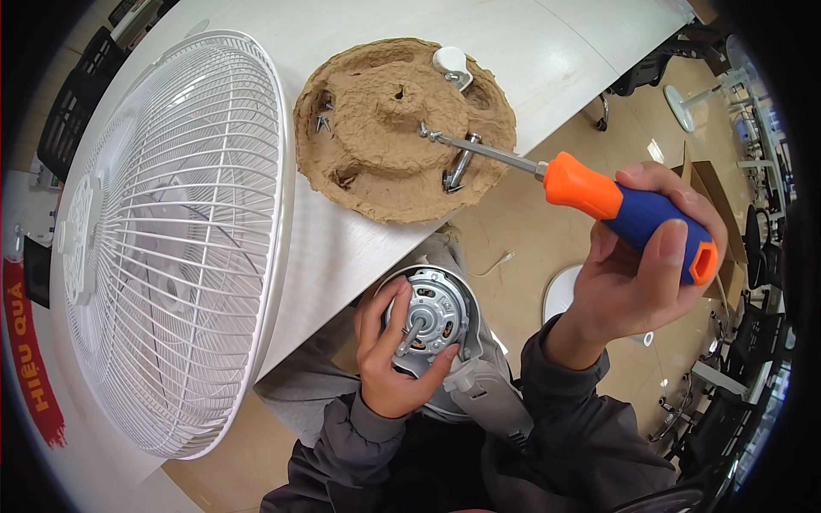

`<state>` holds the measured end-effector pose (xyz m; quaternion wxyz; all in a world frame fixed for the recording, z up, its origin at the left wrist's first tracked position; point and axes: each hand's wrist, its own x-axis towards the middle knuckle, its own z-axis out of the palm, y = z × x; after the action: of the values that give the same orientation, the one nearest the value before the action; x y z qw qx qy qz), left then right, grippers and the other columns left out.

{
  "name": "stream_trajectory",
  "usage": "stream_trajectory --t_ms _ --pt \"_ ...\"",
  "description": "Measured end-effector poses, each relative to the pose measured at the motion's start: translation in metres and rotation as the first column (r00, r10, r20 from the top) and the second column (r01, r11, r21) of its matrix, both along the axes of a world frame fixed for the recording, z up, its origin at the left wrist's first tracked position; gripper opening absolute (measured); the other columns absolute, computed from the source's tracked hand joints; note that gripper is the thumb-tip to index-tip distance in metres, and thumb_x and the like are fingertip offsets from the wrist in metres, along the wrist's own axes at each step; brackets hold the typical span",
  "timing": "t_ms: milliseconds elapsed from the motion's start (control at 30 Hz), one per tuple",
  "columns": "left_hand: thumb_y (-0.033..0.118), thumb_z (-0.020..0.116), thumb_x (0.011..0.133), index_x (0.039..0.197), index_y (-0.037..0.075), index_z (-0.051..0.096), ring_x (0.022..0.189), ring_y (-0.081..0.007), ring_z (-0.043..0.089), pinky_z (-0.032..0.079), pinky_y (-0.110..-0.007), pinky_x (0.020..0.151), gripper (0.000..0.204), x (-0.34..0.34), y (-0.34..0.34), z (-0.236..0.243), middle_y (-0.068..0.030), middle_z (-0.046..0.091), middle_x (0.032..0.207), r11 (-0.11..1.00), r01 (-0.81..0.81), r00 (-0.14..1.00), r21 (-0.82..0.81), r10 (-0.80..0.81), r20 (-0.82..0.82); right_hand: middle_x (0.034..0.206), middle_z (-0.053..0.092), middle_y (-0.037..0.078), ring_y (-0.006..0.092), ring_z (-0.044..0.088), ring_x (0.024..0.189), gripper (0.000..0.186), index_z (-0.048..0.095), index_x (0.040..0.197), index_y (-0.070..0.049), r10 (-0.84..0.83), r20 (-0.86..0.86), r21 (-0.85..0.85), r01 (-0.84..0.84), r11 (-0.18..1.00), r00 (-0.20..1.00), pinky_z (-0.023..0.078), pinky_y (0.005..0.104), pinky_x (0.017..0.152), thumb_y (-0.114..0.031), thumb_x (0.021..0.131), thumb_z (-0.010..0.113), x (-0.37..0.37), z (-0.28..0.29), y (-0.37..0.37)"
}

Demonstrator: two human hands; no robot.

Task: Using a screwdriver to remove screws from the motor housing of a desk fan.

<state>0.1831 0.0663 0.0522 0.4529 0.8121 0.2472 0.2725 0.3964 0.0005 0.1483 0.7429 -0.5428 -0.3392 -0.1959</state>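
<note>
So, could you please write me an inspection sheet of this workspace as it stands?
Surface: white table, edge bare near the lap.
Job's things: fan motor with its shaft exposed, held on the lap; orange-and-blue screwdriver.
Clutter: white fan guard lying flat; brown pulp tray holding screws and a white knob.
Grippers: left hand fingers around the motor; right hand grips the screwdriver handle.
Cables: thin white cord on the floor.
Surroundings: office chairs, a cardboard box.
</note>
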Motion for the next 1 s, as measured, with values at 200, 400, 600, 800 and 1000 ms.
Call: stream_trajectory --t_ms 200,400,600,800,1000 --pt "0.015 0.089 0.070 0.141 -0.008 0.058 0.130 -0.0409 0.053 0.041 -0.048 0.111 0.080 0.000 0.001 -0.001 -0.0238 0.057 0.142 1.000 0.002 1.000 -0.002 -0.002 0.008 0.104 0.066 0.028 0.0244 0.061 0.081 0.031 0.053 0.112 -0.005 0.400 0.175 -0.206 -0.363 0.909 0.900 0.049 0.0297 0.061 -0.023 0.090 0.067 0.018 0.015 -0.011" --pt "0.015 0.089 0.070 0.141 -0.007 0.059 0.130 -0.0409 0.053 0.041 -0.048 0.111 0.081 0.000 0.000 -0.002 -0.0234 0.057 0.142 1.000 0.001 1.000 0.001 -0.001 0.010 0.103 0.066 0.022 0.0247 0.058 0.088 0.020 0.053 0.089 -0.012 0.706 0.120 -0.497 -0.573 0.651 0.698 0.043 0.0395 0.082 -0.014 0.069 0.057 0.055 0.031 -0.027" --pt "0.014 0.090 0.070 0.142 -0.007 0.059 0.129 -0.0407 0.053 0.041 -0.048 0.111 0.081 -0.002 -0.002 -0.003 -0.0228 0.057 0.142 1.000 -0.001 1.000 -0.002 0.001 0.018 0.099 0.067 0.019 0.0247 0.053 0.084 0.016 0.053 0.083 -0.013 0.587 0.156 -0.445 -0.474 0.760 0.795 0.041 0.0389 0.080 -0.016 0.067 0.056 0.047 0.034 -0.029" --pt "0.014 0.090 0.070 0.142 -0.007 0.059 0.129 -0.0406 0.053 0.041 -0.048 0.111 0.081 0.000 0.000 -0.003 -0.0227 0.057 0.142 1.000 0.003 1.000 -0.006 -0.003 0.025 0.109 0.065 0.021 0.0270 0.050 0.093 0.021 0.053 0.089 -0.014 0.617 0.153 -0.351 -0.541 0.764 0.772 0.039 0.0416 0.087 -0.014 0.069 0.057 0.056 0.027 -0.033" --pt "0.015 0.090 0.070 0.141 -0.007 0.059 0.130 -0.0405 0.053 0.041 -0.048 0.111 0.081 0.000 0.000 -0.002 -0.0226 0.057 0.142 1.000 -0.001 1.000 -0.009 0.001 0.016 0.111 0.064 0.020 0.0271 0.049 0.095 0.022 0.052 0.091 -0.014 0.656 0.135 -0.362 -0.580 0.730 0.742 0.038 0.0421 0.089 -0.015 0.070 0.058 0.057 0.024 -0.034"
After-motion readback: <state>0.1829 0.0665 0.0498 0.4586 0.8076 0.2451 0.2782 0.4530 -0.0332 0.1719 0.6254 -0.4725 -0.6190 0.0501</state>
